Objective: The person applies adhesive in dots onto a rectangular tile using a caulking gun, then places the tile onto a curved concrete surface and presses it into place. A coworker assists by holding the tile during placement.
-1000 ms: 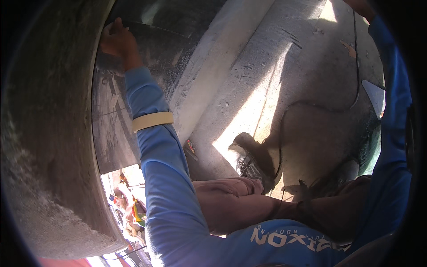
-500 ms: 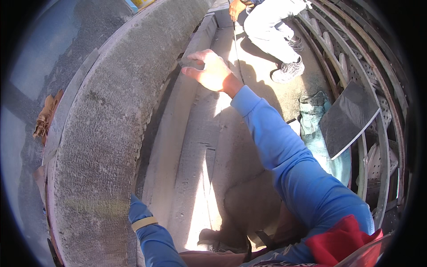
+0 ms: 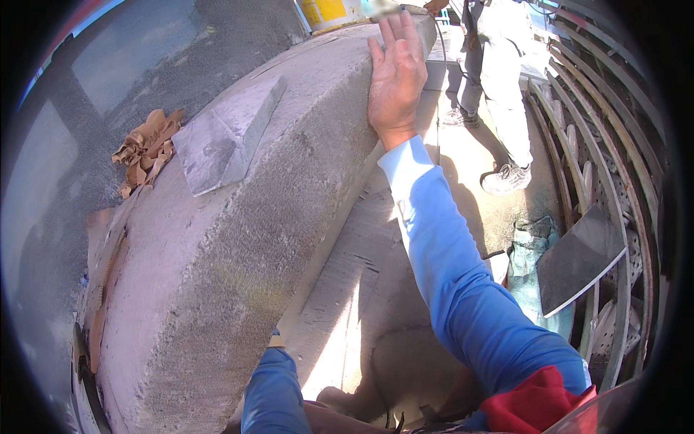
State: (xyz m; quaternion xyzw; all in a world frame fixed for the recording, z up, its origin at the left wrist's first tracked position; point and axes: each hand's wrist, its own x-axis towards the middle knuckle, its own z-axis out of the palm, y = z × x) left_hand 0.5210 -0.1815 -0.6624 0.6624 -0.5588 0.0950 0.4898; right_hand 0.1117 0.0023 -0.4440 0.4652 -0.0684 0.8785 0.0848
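Note:
My right hand (image 3: 397, 83) is stretched out flat with its fingers up, lying along the upper edge of a thick rough concrete wall (image 3: 282, 210). It holds nothing. On the left, my blue left sleeve (image 3: 271, 394) with a pale yellow band (image 3: 276, 340) drops behind the wall's near face, so my left hand is hidden. A grey tile (image 3: 231, 137) rests on the wall's top, to the left of my right hand. Crumpled brown paper (image 3: 148, 145) lies beside that tile.
At the far end stands a yellow and white bucket (image 3: 336, 13). Another person in light trousers (image 3: 502, 94) stands on the walkway ahead. Along the right run curved metal pipes (image 3: 603, 163), with a dark square tile (image 3: 578, 260) and a greenish sack (image 3: 531, 264) leaning there.
My view has tilted up and left, bringing the wall's top, tile and paper into sight. My right hand has gone from curled fingers to a flat palm on the wall. The other person now stands more upright.

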